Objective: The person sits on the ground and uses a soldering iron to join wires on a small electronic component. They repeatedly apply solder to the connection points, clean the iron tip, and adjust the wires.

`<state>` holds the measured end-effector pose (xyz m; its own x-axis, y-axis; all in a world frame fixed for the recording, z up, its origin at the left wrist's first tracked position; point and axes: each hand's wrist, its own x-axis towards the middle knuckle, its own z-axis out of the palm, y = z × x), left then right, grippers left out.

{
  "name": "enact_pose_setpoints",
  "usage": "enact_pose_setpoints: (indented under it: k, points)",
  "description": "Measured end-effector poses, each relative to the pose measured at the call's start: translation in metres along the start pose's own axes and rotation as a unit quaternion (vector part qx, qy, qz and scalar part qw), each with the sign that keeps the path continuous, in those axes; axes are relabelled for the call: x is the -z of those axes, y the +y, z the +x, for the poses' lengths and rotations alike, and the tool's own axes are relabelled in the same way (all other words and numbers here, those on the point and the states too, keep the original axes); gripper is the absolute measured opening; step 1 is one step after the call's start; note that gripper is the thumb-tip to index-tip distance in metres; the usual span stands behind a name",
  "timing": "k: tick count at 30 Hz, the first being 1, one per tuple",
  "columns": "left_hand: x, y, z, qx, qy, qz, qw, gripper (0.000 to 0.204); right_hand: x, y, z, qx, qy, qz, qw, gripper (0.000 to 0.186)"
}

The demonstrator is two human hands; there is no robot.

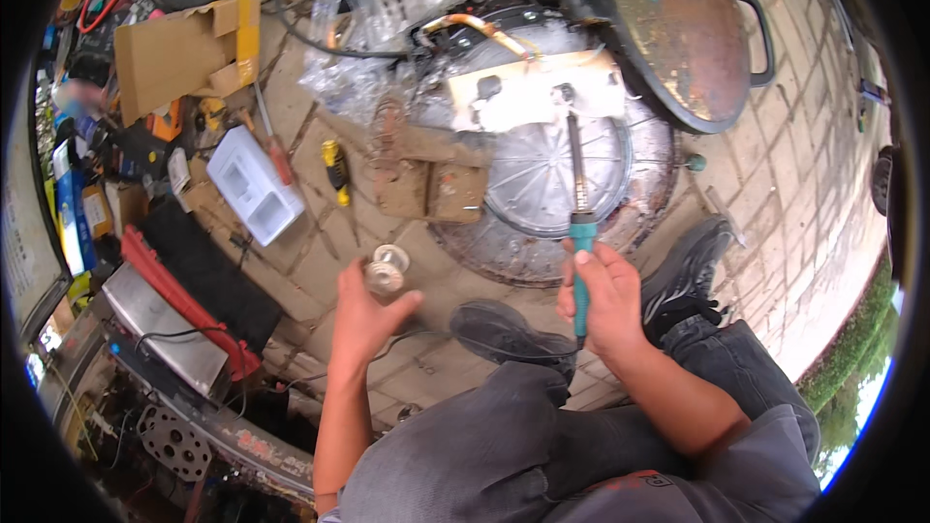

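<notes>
Left hand (365, 322): thumb spread from fingers; right hand (610, 302): fingers curled, forearm (676, 397) slanting inward.

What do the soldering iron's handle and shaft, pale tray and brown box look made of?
Handle: probably plastic, evenly teal, smooth.
Shaft: likely metal, thin, greyish.
Pale tray: likely plastic, smooth, with moulded recesses.
Brown box: cardboard by look, matte, with folded flaps.

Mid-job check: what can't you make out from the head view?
Left hand on the spool: head view, motion blur; grip unclear.
Pale panel: head view, glare washes out surface detail.
Soldering iron, tip: head view, too small against glare.
Metal disc, upper part: head view, hidden by the panel.
</notes>
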<state>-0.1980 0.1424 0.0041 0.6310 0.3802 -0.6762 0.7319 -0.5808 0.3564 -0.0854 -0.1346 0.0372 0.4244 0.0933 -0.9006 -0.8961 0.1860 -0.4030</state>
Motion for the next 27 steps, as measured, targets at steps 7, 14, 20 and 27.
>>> enact_pose_setpoints:
  k: [7,14,20,27]
  points:
    - [-0.007,0.008,0.010,0.057,0.051,-0.034,0.996,0.040,-0.001,-0.005,-0.002,-0.005,-0.029,-0.001,1.000,0.027]
    - [-0.018,-0.005,0.018,-0.030,0.107,-0.115,0.987,0.047,0.001,-0.006,-0.001,0.007,-0.041,-0.006,0.999,0.026]
    - [-0.025,0.019,0.016,-0.078,0.110,0.034,0.990,0.064,0.001,-0.002,0.002,0.011,-0.039,-0.013,0.999,0.025]
    - [0.022,0.040,-0.012,-0.080,0.068,-0.162,0.981,0.058,0.014,0.015,-0.014,0.003,-0.073,-0.041,0.996,0.018]
